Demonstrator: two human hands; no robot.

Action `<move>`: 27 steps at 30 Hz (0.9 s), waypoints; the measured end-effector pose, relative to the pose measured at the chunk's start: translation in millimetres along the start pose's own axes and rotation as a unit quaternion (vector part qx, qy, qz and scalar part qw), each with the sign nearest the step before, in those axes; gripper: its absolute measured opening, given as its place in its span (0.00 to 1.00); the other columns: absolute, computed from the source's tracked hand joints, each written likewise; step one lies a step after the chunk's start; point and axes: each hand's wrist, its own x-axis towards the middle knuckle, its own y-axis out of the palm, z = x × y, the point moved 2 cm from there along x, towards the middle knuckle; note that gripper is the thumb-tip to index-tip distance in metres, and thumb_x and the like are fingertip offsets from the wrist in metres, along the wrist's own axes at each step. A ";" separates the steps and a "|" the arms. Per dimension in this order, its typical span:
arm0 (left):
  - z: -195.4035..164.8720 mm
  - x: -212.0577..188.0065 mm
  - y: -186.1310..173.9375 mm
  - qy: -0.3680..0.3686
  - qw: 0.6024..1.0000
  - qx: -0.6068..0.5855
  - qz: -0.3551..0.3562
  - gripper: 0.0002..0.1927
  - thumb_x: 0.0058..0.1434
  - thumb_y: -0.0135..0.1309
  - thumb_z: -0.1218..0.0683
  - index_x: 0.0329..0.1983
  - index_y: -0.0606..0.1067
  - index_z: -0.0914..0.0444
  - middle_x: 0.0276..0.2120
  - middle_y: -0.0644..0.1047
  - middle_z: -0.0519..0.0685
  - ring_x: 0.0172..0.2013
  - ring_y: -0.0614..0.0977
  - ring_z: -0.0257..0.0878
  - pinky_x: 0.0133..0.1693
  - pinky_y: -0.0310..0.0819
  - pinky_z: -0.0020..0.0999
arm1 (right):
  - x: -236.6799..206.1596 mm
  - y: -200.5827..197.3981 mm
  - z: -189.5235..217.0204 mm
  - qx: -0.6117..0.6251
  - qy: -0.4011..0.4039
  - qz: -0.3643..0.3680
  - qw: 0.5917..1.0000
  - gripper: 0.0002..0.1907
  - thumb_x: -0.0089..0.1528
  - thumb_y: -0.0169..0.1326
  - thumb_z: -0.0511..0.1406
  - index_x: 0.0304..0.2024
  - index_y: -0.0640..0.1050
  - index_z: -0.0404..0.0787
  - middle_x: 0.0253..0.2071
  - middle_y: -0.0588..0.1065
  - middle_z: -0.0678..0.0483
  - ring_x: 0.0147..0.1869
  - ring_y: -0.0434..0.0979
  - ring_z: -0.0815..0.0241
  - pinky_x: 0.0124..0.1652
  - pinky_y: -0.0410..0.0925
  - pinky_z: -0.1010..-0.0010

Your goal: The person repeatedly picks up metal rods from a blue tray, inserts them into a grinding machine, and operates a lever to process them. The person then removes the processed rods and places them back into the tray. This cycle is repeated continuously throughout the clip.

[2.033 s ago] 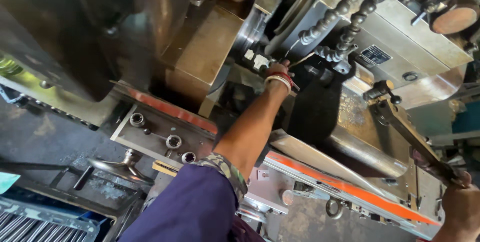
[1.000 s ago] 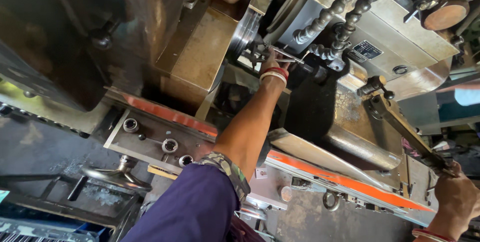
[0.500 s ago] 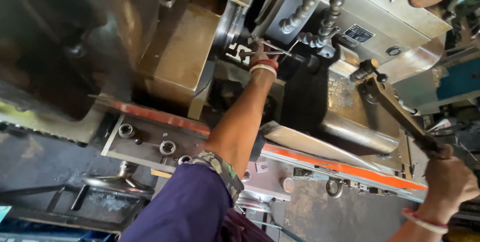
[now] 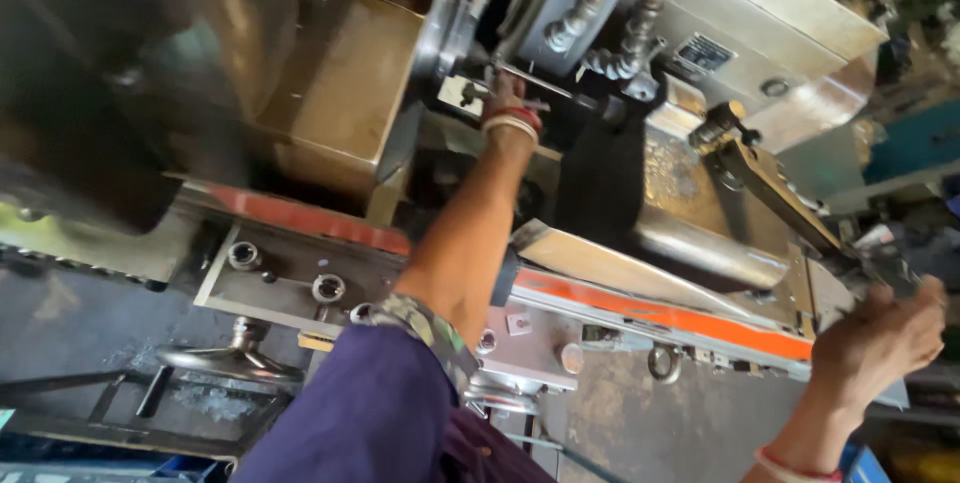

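Your left hand (image 4: 508, 98) is stretched far up into the lathe, at the dark gap beside the chuck (image 4: 445, 38). Its fingers are curled together around a thin metal rod (image 4: 530, 78) that runs slantwise across the gap, but the hand is small and partly in shadow, so I cannot tell whether it truly grips the rod or only rests on it. A red and white bangle (image 4: 512, 123) sits on that wrist, and the purple sleeve (image 4: 370, 403) with its patterned cuff covers the upper arm.

Your right hand (image 4: 875, 338) is low at the right edge, well apart from the left. Its fingers are closed around the far end of a long flat metal lever (image 4: 770, 188), which slopes up and left toward the machine's carriage (image 4: 690, 213).

Two beaded coolant hoses (image 4: 625, 3) hang down just above the left hand, in front of the grey housing (image 4: 760, 33) with its small plate. Below your forearm runs an orange stripe (image 4: 660, 313) along the lathe bed, and to the left of it a grey plate (image 4: 290, 278) carries round sockets. A handwheel (image 4: 225, 358) stands out near the lower left, over the dark floor (image 4: 70, 343).
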 end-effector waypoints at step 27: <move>-510.9 -362.1 -307.7 0.440 0.679 0.556 -0.191 0.16 0.62 0.58 0.45 0.31 0.78 0.63 0.21 0.76 0.45 0.25 0.75 0.31 0.29 0.69 0.31 | -306.1 -4.2 653.3 0.534 -0.336 0.498 0.595 0.21 0.60 0.61 0.39 0.52 0.72 0.37 0.36 0.75 0.44 0.38 0.75 0.57 0.38 0.65 0.67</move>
